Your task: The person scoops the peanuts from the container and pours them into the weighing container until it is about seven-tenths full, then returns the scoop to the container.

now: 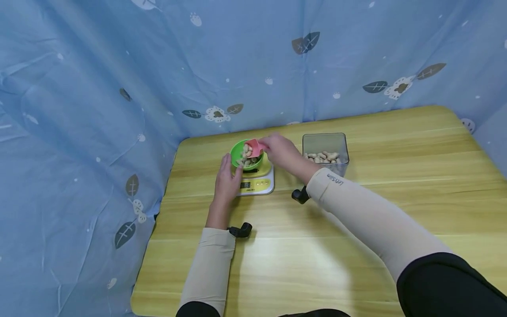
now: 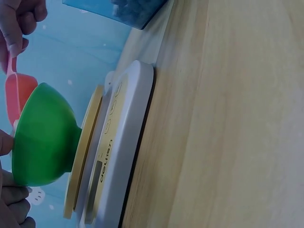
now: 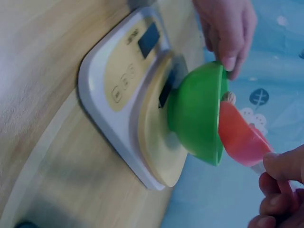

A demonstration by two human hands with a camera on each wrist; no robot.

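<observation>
A green bowl (image 1: 234, 154) with peanuts (image 1: 246, 152) in it stands on the round plate of a yellow and white kitchen scale (image 1: 261, 185). My left hand (image 1: 227, 184) holds the bowl at its left side, thumb at the rim. In my right hand (image 1: 282, 152) is the handle of a pink scoop (image 1: 255, 146), tipped over the bowl with peanuts at its mouth. The right wrist view shows the scoop (image 3: 242, 135) tilted at the rim of the bowl (image 3: 197, 111). The scale's digits are too small to read.
A clear grey square container (image 1: 325, 143) with more peanuts stands right of the scale, partly behind my right forearm. The wooden table (image 1: 293, 251) reaches toward me and to the right. A blue patterned curtain (image 1: 257, 57) hangs behind and along the left edge.
</observation>
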